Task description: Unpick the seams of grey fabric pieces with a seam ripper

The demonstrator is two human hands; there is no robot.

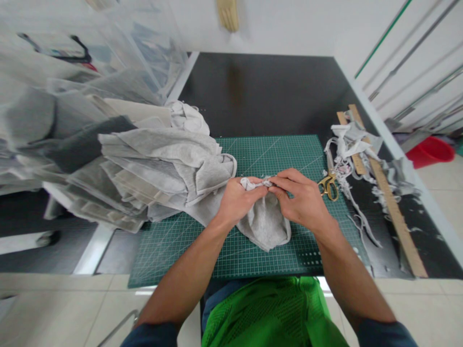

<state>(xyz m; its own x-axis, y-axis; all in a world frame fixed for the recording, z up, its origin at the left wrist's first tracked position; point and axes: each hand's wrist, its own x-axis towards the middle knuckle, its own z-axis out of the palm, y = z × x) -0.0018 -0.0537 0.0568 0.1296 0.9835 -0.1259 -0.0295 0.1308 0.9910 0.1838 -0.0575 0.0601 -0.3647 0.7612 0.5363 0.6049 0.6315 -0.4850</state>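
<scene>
Light grey knit fabric (265, 224) lies partly on the green cutting mat (173, 255), its upper edge bunched up between both hands. My left hand (237, 200) pinches one end of the gathered edge, thumb on top. From the other side my right hand (300, 197) grips the same edge with thumb and fingers close together. A whitish twisted bit of the cloth shows between the two hands. Just right of my right hand, gold-handled scissors (329, 187) rest at the mat's edge, their blades partly under scraps.
A heap of grey garments (162, 159) spreads over the left side, beside clear plastic bins (144, 43). Fabric scraps (349, 144) and wooden rulers (394, 212) lie on the right. A red bucket (432, 152) stands beyond the black table (267, 91).
</scene>
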